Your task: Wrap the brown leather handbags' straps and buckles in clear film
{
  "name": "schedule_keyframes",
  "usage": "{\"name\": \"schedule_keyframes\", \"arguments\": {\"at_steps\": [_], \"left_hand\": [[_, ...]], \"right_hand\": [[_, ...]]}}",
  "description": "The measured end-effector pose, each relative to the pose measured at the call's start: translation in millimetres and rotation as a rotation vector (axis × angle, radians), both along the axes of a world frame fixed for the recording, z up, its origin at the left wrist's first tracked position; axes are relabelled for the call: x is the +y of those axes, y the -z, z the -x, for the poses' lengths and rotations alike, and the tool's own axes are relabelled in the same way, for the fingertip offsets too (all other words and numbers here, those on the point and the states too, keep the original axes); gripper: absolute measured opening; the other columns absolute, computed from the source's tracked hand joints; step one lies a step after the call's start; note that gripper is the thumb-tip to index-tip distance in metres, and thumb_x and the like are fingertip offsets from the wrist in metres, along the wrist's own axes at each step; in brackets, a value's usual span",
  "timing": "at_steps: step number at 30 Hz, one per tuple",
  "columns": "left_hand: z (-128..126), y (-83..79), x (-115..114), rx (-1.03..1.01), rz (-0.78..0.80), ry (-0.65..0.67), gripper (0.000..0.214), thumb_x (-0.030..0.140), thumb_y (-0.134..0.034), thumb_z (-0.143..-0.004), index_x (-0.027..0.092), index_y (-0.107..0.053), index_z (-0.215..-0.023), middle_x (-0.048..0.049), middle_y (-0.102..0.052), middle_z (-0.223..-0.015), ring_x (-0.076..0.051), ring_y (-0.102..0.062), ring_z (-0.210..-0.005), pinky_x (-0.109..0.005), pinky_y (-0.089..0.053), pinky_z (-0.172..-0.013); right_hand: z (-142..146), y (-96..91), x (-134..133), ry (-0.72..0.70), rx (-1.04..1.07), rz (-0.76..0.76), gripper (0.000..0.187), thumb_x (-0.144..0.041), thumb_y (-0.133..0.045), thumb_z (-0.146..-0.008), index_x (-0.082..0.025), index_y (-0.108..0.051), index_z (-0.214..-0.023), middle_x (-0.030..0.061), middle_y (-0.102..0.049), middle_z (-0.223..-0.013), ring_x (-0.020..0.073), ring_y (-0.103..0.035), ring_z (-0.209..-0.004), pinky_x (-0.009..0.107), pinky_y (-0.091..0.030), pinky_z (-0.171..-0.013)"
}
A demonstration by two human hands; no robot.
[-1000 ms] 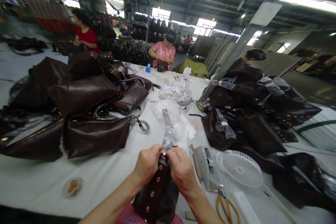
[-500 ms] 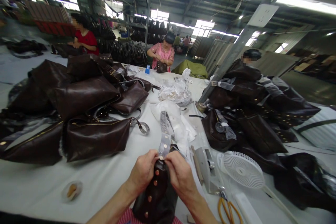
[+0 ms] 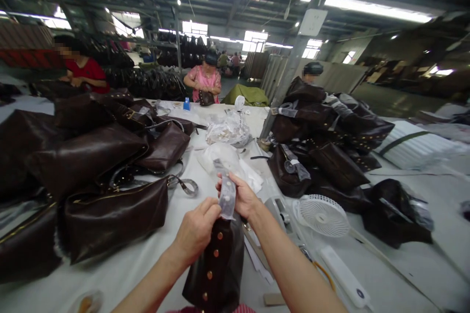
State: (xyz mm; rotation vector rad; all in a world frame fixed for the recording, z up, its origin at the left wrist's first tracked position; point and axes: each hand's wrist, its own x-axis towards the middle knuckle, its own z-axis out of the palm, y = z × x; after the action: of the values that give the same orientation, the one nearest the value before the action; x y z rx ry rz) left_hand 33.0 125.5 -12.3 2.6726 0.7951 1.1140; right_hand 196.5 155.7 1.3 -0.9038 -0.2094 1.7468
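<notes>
A dark brown leather bag (image 3: pixel 215 264) with a row of copper-coloured studs stands upright close to my body. From its top rises a strap (image 3: pixel 227 194) wrapped in clear plastic. My right hand (image 3: pixel 244 198) is closed around the strap, fingers behind it and thumb on its right edge. At the strap's lower end, where it meets the bag, my left hand (image 3: pixel 200 222) pinches the edge of the plastic wrap. The fingertips of the left hand are partly hidden.
Brown leather bags (image 3: pixel 121 215) are heaped on the left, more bags (image 3: pixel 330 166) on the right. A white fan (image 3: pixel 323 215) lies right of my arm, near partly covered orange-handled scissors (image 3: pixel 325 274). Crumpled plastic (image 3: pixel 229 129) lies ahead, beside a metal post (image 3: pixel 288 68). Co-workers sit beyond.
My right hand has moved up from the bag's top edge onto the wrapped strap. The left hand stays near the strap's base. The view has turned to the right.
</notes>
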Motion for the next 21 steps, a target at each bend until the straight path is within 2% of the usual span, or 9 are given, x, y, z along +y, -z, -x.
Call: {"name": "schedule_keyframes", "arguments": {"at_steps": [3, 6, 12, 16, 21], "left_hand": [[-1.6, -7.2, 6.6, 0.053, -0.229, -0.042, 0.03, 0.015, -0.029, -0.099, 0.017, -0.055, -0.085, -0.0062, -0.062, -0.084, -0.015, -0.059, -0.07, -0.023, -0.045, -0.057], [0.0, -8.5, 11.6, 0.086, -0.355, -0.032, 0.029, 0.014, -0.031, -0.099, 0.016, -0.057, -0.086, -0.0067, -0.063, -0.082, -0.017, -0.059, -0.071, -0.024, -0.047, -0.06], [0.6, -5.1, 23.8, 0.102, -0.414, 0.057, 0.027, 0.012, -0.033, -0.098, 0.014, -0.059, -0.094, -0.007, -0.065, -0.083, -0.015, -0.058, -0.07, -0.024, -0.046, -0.06], [-3.6, -6.1, 24.8, 0.133, -0.418, 0.044, 0.024, 0.012, -0.037, -0.097, 0.015, -0.059, -0.087, -0.0065, -0.063, -0.079, -0.017, -0.056, -0.071, -0.027, -0.045, -0.063], [-6.6, -4.6, 19.1, 0.157, -0.352, 0.046, 0.03, 0.013, -0.031, -0.097, 0.015, -0.056, -0.081, -0.0059, -0.058, -0.074, -0.018, -0.05, -0.066, -0.028, -0.042, -0.057]], "right_hand": [[0.5, -8.2, 9.6, 0.031, -0.026, -0.027, 0.014, -0.023, -0.054, -0.089, -0.013, -0.064, -0.088, 0.0017, -0.067, -0.057, 0.0139, -0.065, -0.053, 0.022, -0.05, -0.051], [0.2, -12.6, 12.9, 0.071, -0.059, -0.041, 0.011, -0.017, -0.055, -0.086, -0.013, -0.065, -0.085, 0.0027, -0.07, -0.06, 0.0129, -0.066, -0.053, 0.02, -0.05, -0.051], [2.7, -16.1, 17.8, 0.187, -0.116, -0.067, 0.013, -0.017, -0.054, -0.086, -0.012, -0.066, -0.084, 0.0045, -0.073, -0.067, 0.0124, -0.065, -0.051, 0.019, -0.047, -0.045], [4.7, -16.1, 19.6, 0.257, -0.145, -0.078, 0.015, -0.017, -0.053, -0.086, -0.013, -0.066, -0.081, 0.004, -0.073, -0.066, 0.0118, -0.065, -0.052, 0.019, -0.046, -0.047], [7.0, -13.8, 20.3, 0.319, -0.189, -0.106, 0.01, -0.019, -0.059, -0.081, -0.013, -0.066, -0.078, 0.0042, -0.072, -0.063, 0.0133, -0.066, -0.055, 0.02, -0.047, -0.05]]}}
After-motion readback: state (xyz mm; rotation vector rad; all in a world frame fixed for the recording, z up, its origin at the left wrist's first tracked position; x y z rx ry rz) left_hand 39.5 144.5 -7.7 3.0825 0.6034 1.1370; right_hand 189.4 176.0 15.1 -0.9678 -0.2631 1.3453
